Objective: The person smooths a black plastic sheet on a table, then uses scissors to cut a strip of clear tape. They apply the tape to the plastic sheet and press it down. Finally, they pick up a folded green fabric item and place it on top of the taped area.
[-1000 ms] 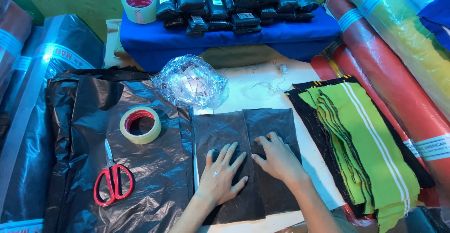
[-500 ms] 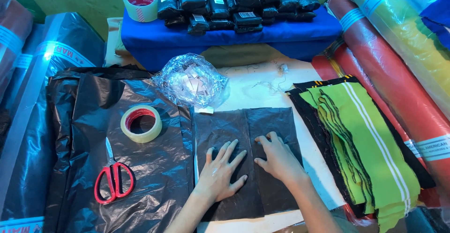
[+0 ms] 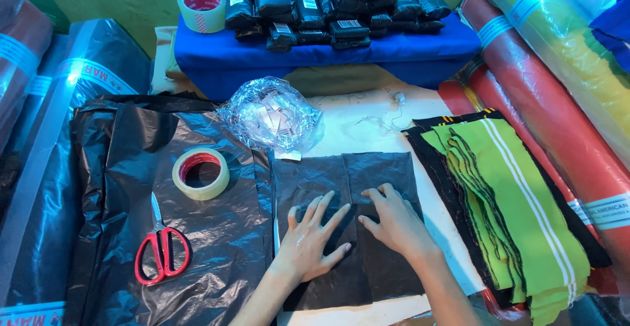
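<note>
Nearest us, our left hand (image 3: 308, 241) and right hand (image 3: 392, 222) lie open, fingers spread, flat on a folded dark plastic sheet (image 3: 348, 221) on the tabletop (image 3: 367, 126). To the left sit red-handled scissors (image 3: 161, 250) and a tape roll (image 3: 201, 174) on black plastic. Beyond lies a crumpled clear bag (image 3: 270, 115); green-and-black fabric pieces (image 3: 505, 201) are stacked to the right.

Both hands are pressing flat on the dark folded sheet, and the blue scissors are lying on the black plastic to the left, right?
Almost. The scissors have red handles, not blue; the head view shows it. The rest holds: the left hand and right hand press flat on the dark folded sheet, and the scissors lie on the black plastic to the left.
</note>
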